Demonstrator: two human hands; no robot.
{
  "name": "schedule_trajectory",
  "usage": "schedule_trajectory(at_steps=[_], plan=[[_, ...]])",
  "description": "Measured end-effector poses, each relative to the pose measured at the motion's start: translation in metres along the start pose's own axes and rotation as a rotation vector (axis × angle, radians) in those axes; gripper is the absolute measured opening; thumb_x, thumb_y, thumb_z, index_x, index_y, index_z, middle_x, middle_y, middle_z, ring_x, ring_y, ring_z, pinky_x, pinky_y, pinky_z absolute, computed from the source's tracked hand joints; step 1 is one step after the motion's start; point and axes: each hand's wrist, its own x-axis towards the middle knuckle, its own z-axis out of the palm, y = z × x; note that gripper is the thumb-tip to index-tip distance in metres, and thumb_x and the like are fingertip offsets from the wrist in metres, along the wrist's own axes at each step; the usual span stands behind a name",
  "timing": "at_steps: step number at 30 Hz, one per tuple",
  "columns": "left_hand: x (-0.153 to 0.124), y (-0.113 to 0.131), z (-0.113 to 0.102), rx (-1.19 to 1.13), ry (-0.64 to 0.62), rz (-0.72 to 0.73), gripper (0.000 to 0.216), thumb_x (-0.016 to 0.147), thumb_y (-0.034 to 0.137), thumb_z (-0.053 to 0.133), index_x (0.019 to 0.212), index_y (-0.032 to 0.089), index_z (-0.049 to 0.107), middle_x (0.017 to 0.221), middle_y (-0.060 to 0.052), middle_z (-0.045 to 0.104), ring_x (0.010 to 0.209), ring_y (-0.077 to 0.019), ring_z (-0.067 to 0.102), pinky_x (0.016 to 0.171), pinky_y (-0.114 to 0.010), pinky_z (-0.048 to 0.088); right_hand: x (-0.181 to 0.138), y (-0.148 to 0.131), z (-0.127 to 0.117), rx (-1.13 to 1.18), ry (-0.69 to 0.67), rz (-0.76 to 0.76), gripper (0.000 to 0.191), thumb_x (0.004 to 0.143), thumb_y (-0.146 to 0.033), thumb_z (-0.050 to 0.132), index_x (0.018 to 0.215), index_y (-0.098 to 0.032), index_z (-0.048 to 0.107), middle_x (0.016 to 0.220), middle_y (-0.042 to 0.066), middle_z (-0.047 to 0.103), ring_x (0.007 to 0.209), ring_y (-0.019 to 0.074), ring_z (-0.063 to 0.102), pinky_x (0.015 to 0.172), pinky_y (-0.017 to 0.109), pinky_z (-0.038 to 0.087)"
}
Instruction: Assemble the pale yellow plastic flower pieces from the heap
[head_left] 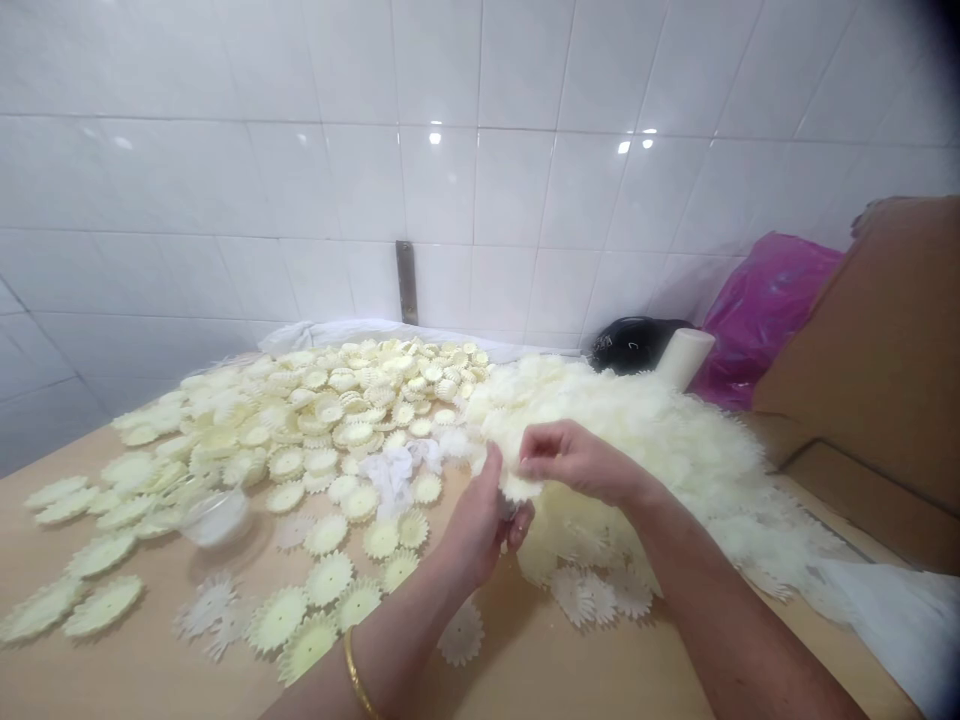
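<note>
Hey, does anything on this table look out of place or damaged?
One oddity: a crumpled white piece lies left of the left hand, among flat toothed discs, so it looks stray. No clear damage shows.

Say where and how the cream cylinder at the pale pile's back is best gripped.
Probably around the upper end of the cream cylinder, from above: it sticks up, while the pale pile seems to hide its lower end and the black object and pink bag crowd its sides.

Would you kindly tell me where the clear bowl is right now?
In the head view, the clear bowl sits left of the left hand, on the table beside pale toothed discs.
</note>
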Motion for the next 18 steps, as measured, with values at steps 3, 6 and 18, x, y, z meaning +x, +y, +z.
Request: schedule_trajectory(at_steps=[3,6,18], plan=[[-0.003,0.003,0.001,0.037,-0.026,0.034,0.049,0.072,0.064,0.035,0.055,0.018,0.038,0.043,0.005,0.039,0.035,-0.0054,0.030,0.039,-0.020,0.024,-0.002,0.002,-0.009,-0.078,0.216,0.020,0.017,0.071,-0.028,0.057,0.061,-0.016,0.050,0.057,-0.004,0.045,0.055,0.0086,0.040,0.056,0.024,0.035],[-0.008,0.004,0.005,0.268,0.002,0.161,0.039,0.074,0.053,0.045,0.059,0.016,0.047,0.052,0.002,0.047,0.044,-0.0076,0.040,0.047,-0.021,0.032,-0.004,0.000,-0.016,-0.104,0.337,0.054,0.017,0.071,-0.028,0.056,0.061,-0.016,0.049,0.058,-0.003,0.045,0.056,0.0093,0.040,0.056,0.025,0.034],[-0.011,0.011,0.006,0.344,0.146,0.390,0.030,0.076,0.045,0.049,0.076,0.016,0.058,0.073,-0.003,0.054,0.073,-0.0154,0.053,0.064,-0.026,0.043,0.003,-0.001,0.006,-0.356,0.226,-0.011,0.025,0.077,-0.026,0.043,0.054,-0.016,0.044,0.053,-0.002,0.044,0.051,0.0096,0.039,0.050,0.023,0.031]])
